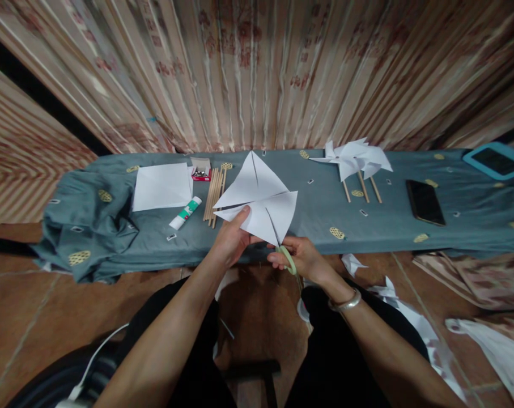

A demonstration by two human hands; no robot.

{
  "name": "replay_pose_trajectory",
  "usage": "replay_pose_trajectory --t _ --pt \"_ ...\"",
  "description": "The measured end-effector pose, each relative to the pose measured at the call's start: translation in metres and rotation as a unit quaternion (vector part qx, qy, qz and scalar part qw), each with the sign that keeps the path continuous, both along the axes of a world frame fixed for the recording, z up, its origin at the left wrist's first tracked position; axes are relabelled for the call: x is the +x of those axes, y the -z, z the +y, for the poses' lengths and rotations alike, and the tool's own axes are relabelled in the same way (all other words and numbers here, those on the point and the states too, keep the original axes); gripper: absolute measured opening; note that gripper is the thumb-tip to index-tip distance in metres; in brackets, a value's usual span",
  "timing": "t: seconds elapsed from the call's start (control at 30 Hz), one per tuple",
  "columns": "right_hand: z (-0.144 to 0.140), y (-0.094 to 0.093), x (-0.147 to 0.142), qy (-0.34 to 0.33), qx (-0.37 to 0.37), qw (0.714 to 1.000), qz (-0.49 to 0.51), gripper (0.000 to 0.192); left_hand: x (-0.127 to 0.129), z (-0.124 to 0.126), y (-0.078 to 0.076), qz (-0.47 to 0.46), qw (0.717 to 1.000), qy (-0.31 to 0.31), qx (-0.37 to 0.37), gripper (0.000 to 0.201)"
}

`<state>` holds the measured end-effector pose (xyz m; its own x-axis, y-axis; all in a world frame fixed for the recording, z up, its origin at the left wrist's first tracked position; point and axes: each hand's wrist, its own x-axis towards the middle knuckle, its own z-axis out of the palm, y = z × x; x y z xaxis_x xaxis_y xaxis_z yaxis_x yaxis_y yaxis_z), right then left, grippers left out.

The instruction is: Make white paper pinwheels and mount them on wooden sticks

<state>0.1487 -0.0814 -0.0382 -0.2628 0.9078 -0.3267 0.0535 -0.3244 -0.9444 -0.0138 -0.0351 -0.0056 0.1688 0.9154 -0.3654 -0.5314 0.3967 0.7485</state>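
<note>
At the left, a paper stack lies flat on the cloth, with no cuts showing. Beside it are a glue stick, a small red box of metal bits and a row of bare sticks; these look unused so far.

In the middle, the left hand pinches a sheet, thumb on top, the other fingers mostly hidden beneath. The sheet is held up near the front edge, slit inward from its corners; I count about 4 slits, though the right one is hard to read. The right hand has its fingers curled at the green handle of the scissors, at the sheet's near corner. Cutting on this sheet seems nearly done; its corners are not yet folded in, and no stick is attached.

Farther right, what look like 3 pinwheels lie overlapping on their sticks, apparently finished. Then come a phone and a blue-framed tablet.

As for room, the sticks crowd the sheet's left corner. To the right, plain cloth runs as far as the pinwheels. The curtain bounds the back; both hands work at the front edge, above the person's knees.
</note>
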Motion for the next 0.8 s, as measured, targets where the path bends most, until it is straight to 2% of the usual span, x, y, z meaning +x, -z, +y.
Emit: replay_pose_trajectory --t 0.1,0.2,0.3,0.37,0.4,0.43,0.53,0.6,0.7,0.8 --pt "-0.003 0.005 0.007 -0.019 -0.004 1.000 -0.022 0.049 0.000 0.006 0.003 -0.008 1.000 -0.013 -0.002 0.029" --pt "-0.005 0.006 0.020 -0.039 0.003 0.995 -0.094 0.050 0.001 0.014 0.005 -0.018 0.999 -0.033 -0.006 0.028" --pt "-0.004 0.005 0.041 -0.060 0.043 0.981 -0.177 0.045 0.004 0.022 0.008 -0.022 0.998 -0.052 -0.017 0.028" --pt "-0.001 0.003 0.059 -0.038 0.074 0.964 -0.251 0.044 0.007 0.026 0.012 -0.024 0.997 -0.065 -0.029 0.026" --pt "0.001 0.000 0.068 -0.015 0.086 0.947 -0.308 0.045 0.009 0.027 0.014 -0.026 0.997 -0.070 -0.036 0.025" --pt "0.004 -0.002 0.076 0.010 0.094 0.919 -0.384 0.045 0.011 0.028 0.016 -0.029 0.996 -0.071 -0.043 0.023" --pt "0.016 -0.010 0.093 0.055 0.090 0.798 -0.594 0.048 0.020 0.030 0.024 -0.035 0.995 -0.061 -0.069 0.018" --pt "0.029 -0.014 0.097 0.051 0.087 0.745 -0.660 0.049 0.027 0.031 0.028 -0.037 0.995 -0.048 -0.085 0.018" --pt "0.053 -0.016 0.094 0.027 0.097 0.706 -0.701 0.044 0.036 0.031 0.030 -0.045 0.994 -0.021 -0.098 0.020" --pt "0.079 -0.019 0.088 -0.008 0.101 0.689 -0.718 0.043 0.041 0.030 0.031 -0.049 0.994 0.001 -0.102 0.020"
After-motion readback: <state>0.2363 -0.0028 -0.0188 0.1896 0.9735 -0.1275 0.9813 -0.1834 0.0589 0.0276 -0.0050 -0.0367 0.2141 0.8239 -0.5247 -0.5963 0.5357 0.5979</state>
